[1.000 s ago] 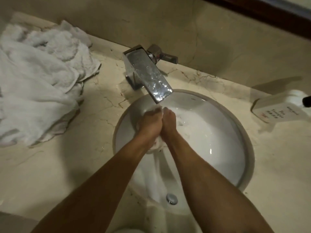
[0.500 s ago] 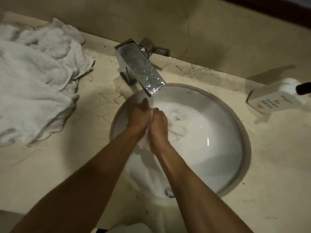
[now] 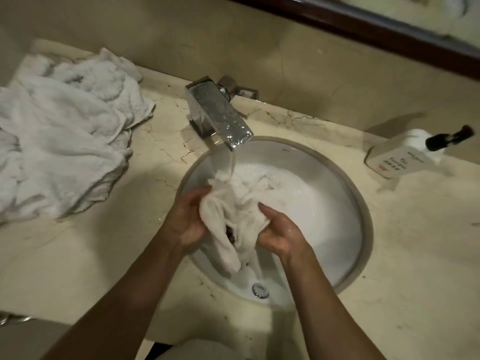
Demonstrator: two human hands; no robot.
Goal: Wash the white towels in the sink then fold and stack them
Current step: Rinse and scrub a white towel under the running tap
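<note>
A wet white towel hangs bunched over the round white sink, with water running onto it from the chrome faucet. My left hand grips the towel's left side. My right hand grips its right side. One end of the towel droops toward the drain. A crumpled pile of white towels lies on the counter at the left.
The marble counter surrounds the sink. A white pump bottle with a black nozzle lies at the right. The wall and a dark mirror frame rise behind. More white cloth shows at the bottom edge.
My hands were pressed together under the faucet; they have drawn apart and toward me, lifting and spreading the towel. The view has shifted, so the sink sits further right.
</note>
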